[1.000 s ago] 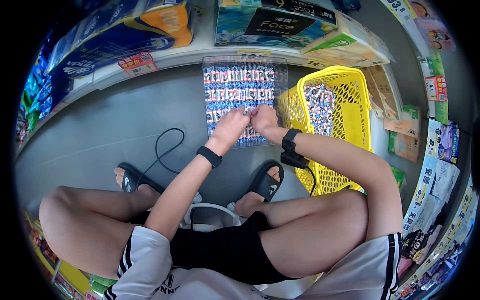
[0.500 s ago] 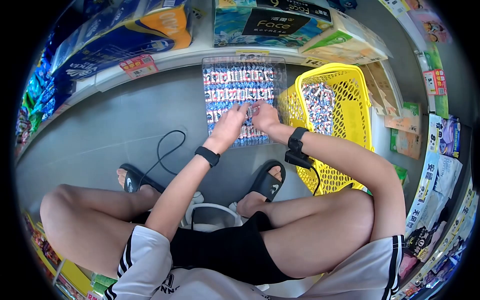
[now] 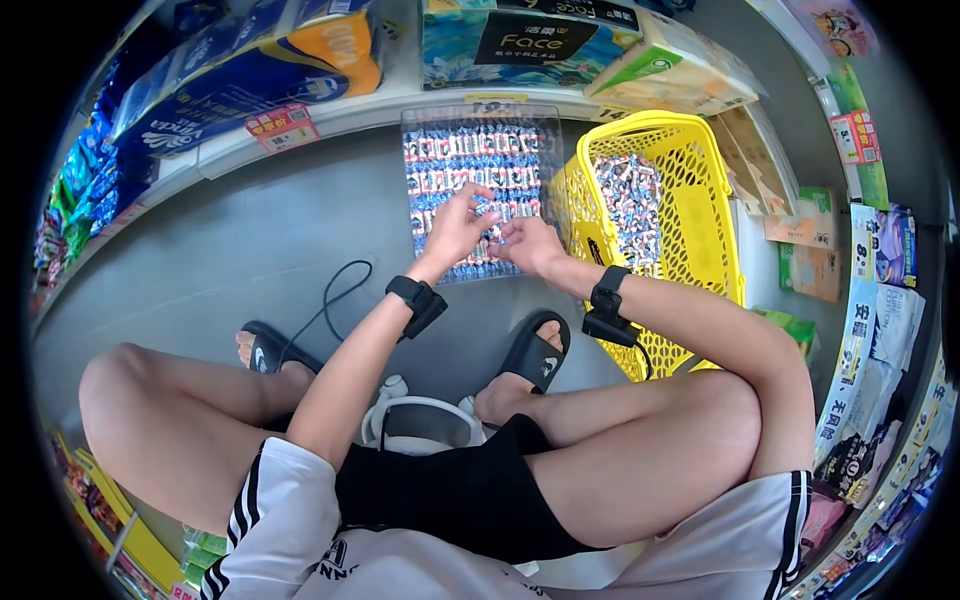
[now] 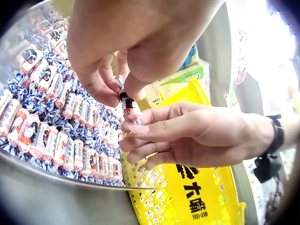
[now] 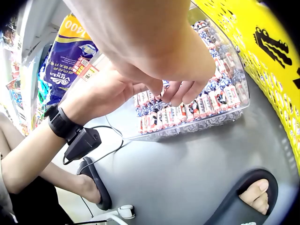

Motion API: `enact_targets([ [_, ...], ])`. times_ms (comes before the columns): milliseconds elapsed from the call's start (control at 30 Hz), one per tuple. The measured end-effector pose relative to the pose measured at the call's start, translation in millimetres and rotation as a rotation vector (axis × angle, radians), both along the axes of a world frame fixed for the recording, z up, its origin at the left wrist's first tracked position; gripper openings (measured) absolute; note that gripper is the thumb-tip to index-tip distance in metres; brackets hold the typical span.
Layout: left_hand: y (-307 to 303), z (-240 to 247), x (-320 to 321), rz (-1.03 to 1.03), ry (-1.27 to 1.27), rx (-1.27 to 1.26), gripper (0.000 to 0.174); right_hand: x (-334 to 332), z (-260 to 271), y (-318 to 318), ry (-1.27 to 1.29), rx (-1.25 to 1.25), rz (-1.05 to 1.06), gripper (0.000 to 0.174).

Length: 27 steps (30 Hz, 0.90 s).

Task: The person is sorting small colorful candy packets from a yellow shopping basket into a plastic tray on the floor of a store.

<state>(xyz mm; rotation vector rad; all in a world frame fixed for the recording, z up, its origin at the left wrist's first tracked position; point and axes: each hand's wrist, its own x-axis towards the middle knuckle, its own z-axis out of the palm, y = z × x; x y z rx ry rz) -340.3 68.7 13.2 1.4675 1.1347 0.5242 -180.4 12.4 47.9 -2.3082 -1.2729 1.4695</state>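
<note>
A wrapped candy with blue-and-white twisted ends is held between the two hands, above a clear plastic box. My left hand pinches its upper twisted end between thumb and fingers. At its lower end, the right hand grips with thumb and forefinger, while its other fingers extend loosely in the left wrist view. Rows of similar candies lie side by side inside the box, red-and-white bodies between blue twists. In the right wrist view the hands hide the held candy.
Right of the box stands a yellow perforated basket holding many loose candies. Behind are tissue packs on a low shelf. A black cable lies on the floor, near sandalled feet and a white stool.
Both hands have shifted slightly toward the body, and the right hand's fingers have spread. The left wrist has turned, showing more of its camera. The head view has moved a little.
</note>
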Motion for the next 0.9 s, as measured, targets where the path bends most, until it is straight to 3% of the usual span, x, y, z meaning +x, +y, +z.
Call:
enact_targets([
  [200,0.5,-5.5,-1.0,-0.059,0.029,-0.021,0.033,3.8,6.0,-15.9,0.065,0.062,-0.033,0.03],
  [433,-0.7,-14.1,4.4,-0.084,-0.024,-0.048,0.03,5.1,-8.2,-19.9,0.029,0.176,-0.06,0.028],
  [600,5.9,-5.6,3.4,-0.091,0.074,0.043,0.03,1.0,-6.1,-13.1,0.04,0.253,-0.13,0.019],
  [733,13.3,-4.6,4.5,-0.107,0.086,-0.017,0.031,-3.2,-10.5,-7.4,0.084,0.213,-0.211,0.018],
  [800,15.2,-2.1,3.6,-0.138,0.06,0.096,0.033,-4.6,-13.1,-4.9,-0.035,0.243,-0.219,0.018],
  [867,16.7,2.3,4.0,-0.196,0.031,0.043,0.032,-1.2,-10.9,-1.5,-0.072,0.226,-0.259,0.017],
  [900,14.7,8.6,4.6,-0.217,0.054,0.246,0.03,1.2,-13.4,0.4,-0.107,0.211,-0.296,0.017],
])
